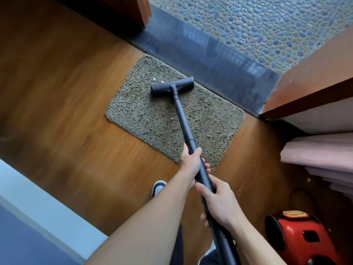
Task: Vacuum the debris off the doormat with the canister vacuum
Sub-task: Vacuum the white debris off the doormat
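A shaggy olive-grey doormat [152, 119] lies on the wood floor against a dark stone threshold. The black floor head [172, 88] of the vacuum rests on the mat's far part, near the threshold. Small white bits of debris [154, 79] lie just beyond the head, and a few more specks [172, 118] sit beside the wand. The black wand [184, 123] runs from the head back toward me. My left hand [192, 163] grips the wand higher up, and my right hand [219, 199] grips it lower, close to my body. The red canister vacuum [298, 238] stands at the lower right.
The dark threshold [210, 60] borders a pebbled floor [267, 22] outside. A wooden door [313, 88] stands at the right, another door edge at top left. Pink curtain folds [321, 159] hang near the canister. A shoe [158, 187] shows under my arm. A pale ledge [38, 207] fills the lower left.
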The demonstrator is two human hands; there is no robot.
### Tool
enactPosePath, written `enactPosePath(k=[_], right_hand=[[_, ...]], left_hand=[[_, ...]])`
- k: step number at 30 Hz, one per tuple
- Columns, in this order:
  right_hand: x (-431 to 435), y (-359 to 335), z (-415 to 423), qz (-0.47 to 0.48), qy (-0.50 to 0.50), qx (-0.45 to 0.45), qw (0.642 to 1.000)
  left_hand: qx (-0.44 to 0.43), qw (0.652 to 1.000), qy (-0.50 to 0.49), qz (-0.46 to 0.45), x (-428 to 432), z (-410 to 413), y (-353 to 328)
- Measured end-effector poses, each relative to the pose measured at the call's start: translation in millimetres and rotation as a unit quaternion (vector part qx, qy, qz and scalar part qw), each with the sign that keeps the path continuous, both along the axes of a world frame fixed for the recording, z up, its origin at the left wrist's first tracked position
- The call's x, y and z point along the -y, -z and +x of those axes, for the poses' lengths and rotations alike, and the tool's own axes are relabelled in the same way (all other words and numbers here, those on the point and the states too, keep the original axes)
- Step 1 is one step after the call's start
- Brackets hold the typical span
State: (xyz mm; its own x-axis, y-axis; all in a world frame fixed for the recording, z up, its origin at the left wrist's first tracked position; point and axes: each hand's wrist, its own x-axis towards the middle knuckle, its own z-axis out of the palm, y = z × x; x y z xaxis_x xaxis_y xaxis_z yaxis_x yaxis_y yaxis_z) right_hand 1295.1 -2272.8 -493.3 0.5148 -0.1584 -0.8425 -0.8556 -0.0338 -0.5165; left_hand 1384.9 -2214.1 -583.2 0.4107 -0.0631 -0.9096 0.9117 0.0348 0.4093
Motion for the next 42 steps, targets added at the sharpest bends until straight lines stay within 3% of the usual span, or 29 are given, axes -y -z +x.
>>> enactPosePath(k=[13,33,42], right_hand=[[-14,7,73,0.003,0.001,0.005,1.000],[-11,-24,-65,-0.008,-0.081,-0.019,0.997],[-35,-21,-47,-0.011,-0.103,0.002,0.995]], left_hand=[[0.003,1.000,-0.003,0.016,-13,73,9],[-0.028,0.998,-0.051,0.037,-24,-81,-18],[-0.012,0.996,-0.061,0.067,-50,-61,-15]])
